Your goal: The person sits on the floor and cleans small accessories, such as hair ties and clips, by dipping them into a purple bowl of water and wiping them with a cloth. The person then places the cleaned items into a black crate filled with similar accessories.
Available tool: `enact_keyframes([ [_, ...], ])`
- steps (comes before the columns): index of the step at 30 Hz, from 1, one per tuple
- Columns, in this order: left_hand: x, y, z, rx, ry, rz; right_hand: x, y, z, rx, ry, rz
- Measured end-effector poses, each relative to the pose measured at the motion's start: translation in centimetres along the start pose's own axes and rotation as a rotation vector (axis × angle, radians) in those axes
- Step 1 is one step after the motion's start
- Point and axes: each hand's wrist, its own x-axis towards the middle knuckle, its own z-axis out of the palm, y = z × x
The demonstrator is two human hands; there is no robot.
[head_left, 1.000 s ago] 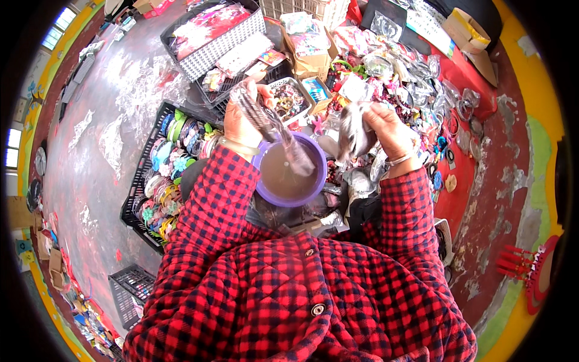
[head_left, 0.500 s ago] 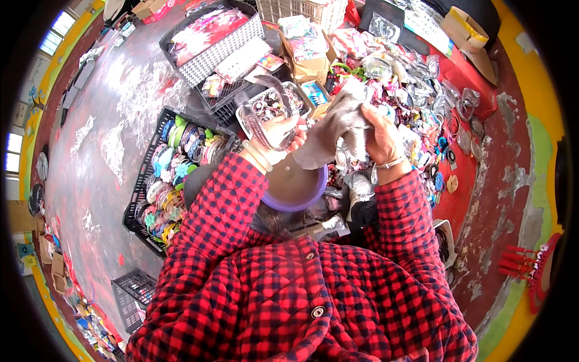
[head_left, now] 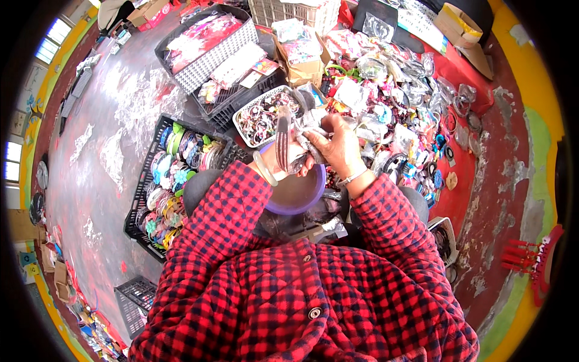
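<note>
Above the purple basin (head_left: 322,184), which holds murky water, my left hand (head_left: 270,159) grips a dark brown headband (head_left: 281,145) with pale lines along it. My right hand (head_left: 341,148) pinches a grey cloth (head_left: 312,135), now bunched up against the headband close to the left fingers. Some of the left fingers are hidden behind the headband and cloth. Just beyond my hands stands a white basket (head_left: 242,124) full of small mixed hair accessories. To the left, a black crate (head_left: 134,206) holds rows of colourful headbands, several with flowers.
A big pile of bagged accessories (head_left: 386,102) covers the red sheet (head_left: 453,208) at the right. Stacked dark crates (head_left: 222,110), a cardboard box (head_left: 305,71) and a beige crate (head_left: 295,13) stand at the far side. Clear plastic film (head_left: 112,151) lies on the left floor.
My right hand has come left and inward, and the cloth that hung loose is now gathered onto the headband. The headband is turned more upright, and my left hand sits slightly lower.
</note>
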Motion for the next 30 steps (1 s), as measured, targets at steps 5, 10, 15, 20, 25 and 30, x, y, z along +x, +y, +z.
enact_keyframes([
  [5,-0.2,-0.3,0.2,0.128,0.022,-0.111,-1.2,-0.9,0.4,1.116,-0.427,0.597],
  [10,-0.2,-0.2,0.7,0.198,0.002,-0.126,-1.0,1.3,1.9,0.943,-0.170,0.590],
  [15,0.0,-0.6,0.4,0.037,-0.058,-0.254,-0.2,2.1,2.2,0.659,0.037,0.275],
  [20,-0.4,0.3,1.6,0.073,-0.031,-0.347,0.5,2.4,1.2,0.557,0.059,0.332],
  [25,-0.4,0.6,1.8,0.129,-0.016,-0.421,1.2,0.4,-0.9,0.414,0.019,0.313],
  [30,-0.6,0.7,2.5,0.165,-0.007,-0.449,2.0,-1.2,-2.8,0.661,0.103,0.415],
])
